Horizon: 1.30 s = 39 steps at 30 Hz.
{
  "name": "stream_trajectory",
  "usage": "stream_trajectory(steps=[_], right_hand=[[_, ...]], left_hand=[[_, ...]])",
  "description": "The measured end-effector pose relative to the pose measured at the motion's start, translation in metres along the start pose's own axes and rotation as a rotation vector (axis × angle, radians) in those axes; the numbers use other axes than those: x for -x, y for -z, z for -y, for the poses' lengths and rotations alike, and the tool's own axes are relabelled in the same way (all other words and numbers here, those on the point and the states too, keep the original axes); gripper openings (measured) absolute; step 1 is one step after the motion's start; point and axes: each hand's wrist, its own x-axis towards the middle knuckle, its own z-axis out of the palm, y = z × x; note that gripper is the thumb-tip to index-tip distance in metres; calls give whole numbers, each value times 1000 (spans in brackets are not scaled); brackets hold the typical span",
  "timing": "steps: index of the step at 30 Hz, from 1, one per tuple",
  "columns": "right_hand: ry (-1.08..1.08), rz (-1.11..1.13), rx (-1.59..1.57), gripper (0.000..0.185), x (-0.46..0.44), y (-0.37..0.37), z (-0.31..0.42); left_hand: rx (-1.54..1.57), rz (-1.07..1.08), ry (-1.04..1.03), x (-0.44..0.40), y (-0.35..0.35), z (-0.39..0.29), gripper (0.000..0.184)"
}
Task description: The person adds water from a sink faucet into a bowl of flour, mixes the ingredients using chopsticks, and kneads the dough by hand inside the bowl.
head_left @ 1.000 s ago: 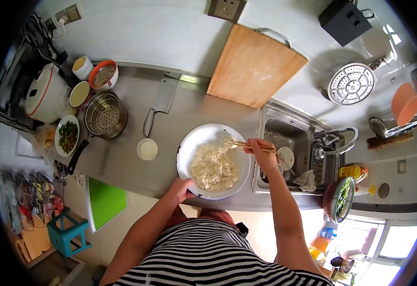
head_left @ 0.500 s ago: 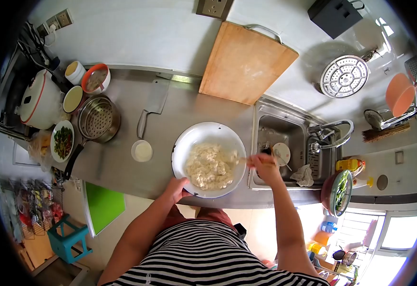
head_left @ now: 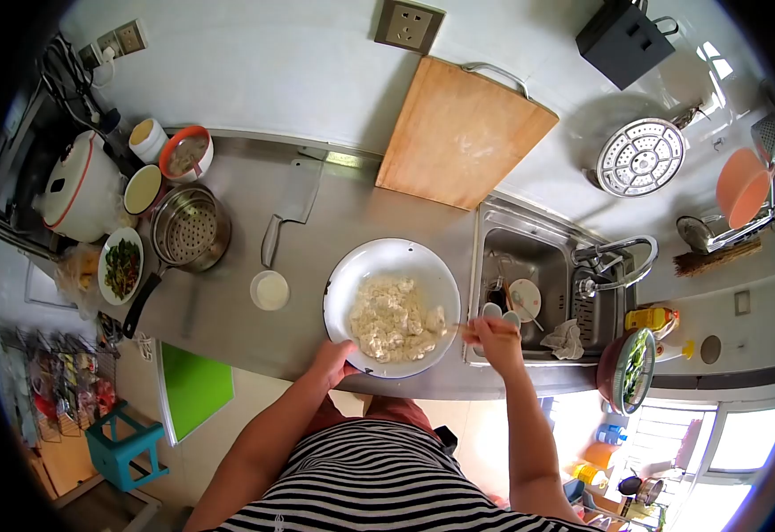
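A white enamel basin (head_left: 340,277) with a chipped dark rim sits at the front of the steel counter, holding a lumpy, shaggy flour dough (head_left: 389,317). My left hand (head_left: 334,359) grips the basin's near-left rim, thumb on top. Over the right rim, my right hand (head_left: 492,340) is closed around light wooden chopsticks (head_left: 461,329); their tips reach into the dough and are caked with it. To the left of the basin stands a small dish of white powder (head_left: 270,290), and behind it lies a cleaver (head_left: 295,195).
A wooden cutting board (head_left: 467,133) leans on the back wall. The sink (head_left: 534,253) on the right contains dishes. At left are a steamer pot (head_left: 190,226) with its handle pointing forward, a plate of chopped vegetables (head_left: 122,264), bowls and a white cooker (head_left: 82,191).
The view has shifted, so the counter items appear slightly lower. My right hand and the chopsticks have moved a little toward me. My left hand stays on the rim.
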Motion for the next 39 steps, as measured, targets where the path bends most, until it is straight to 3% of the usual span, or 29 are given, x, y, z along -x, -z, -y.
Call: stream_trajectory(steps=[1, 3, 6, 7, 10, 11, 13, 20, 23, 24, 27, 30, 31, 33, 34, 39], right_hand=[[-1, 0, -5, 23, -13, -2, 7], [234, 31, 224, 24, -39, -8, 21], [287, 80, 53, 25, -48, -19, 30], [285, 80, 52, 25, -44, -17, 25], [-35, 53, 47, 23, -12, -7, 16], [-31, 55, 51, 23, -3, -5, 7], [-84, 69, -219, 23, 4, -1, -13], [219, 33, -203, 22, -59, -35, -6], [180, 6, 56, 22, -26, -27, 21], [185, 20, 77, 22, -23, -20, 1], [40, 39, -88, 22, 14, -7, -12], [19, -4, -58, 21, 11, -5, -7], [21, -8, -60, 21, 5, -6, -4], [246, -40, 135, 22, -17, -11, 6], [251, -17, -31, 23, -26, -15, 3], [224, -14, 112, 23, 11, -7, -23]], left_hand=[[-20, -1, 21, 0, 1, -1, 41], [-26, 22, 29, -5, 5, -2, 40], [-24, 50, 23, -9, 9, 1, 40], [-14, 59, 5, -9, 8, 1, 39], [20, 52, -26, -7, 5, 3, 38], [25, 53, -29, -5, 4, 3, 38], [4, 10, -8, -1, 2, 0, 38], [-20, 25, 17, -3, 6, -1, 38], [-14, 38, -34, -7, 9, 5, 39], [-5, 39, -21, -9, 9, 6, 41], [21, 32, -26, -7, 7, 10, 43], [39, 19, -39, -4, 4, 10, 41], [41, 17, -36, -4, 3, 9, 41], [8, 8, -38, -1, 1, 5, 41], [-24, -3, -36, 2, 0, 5, 41], [74, 7, -18, -3, 0, 12, 40]])
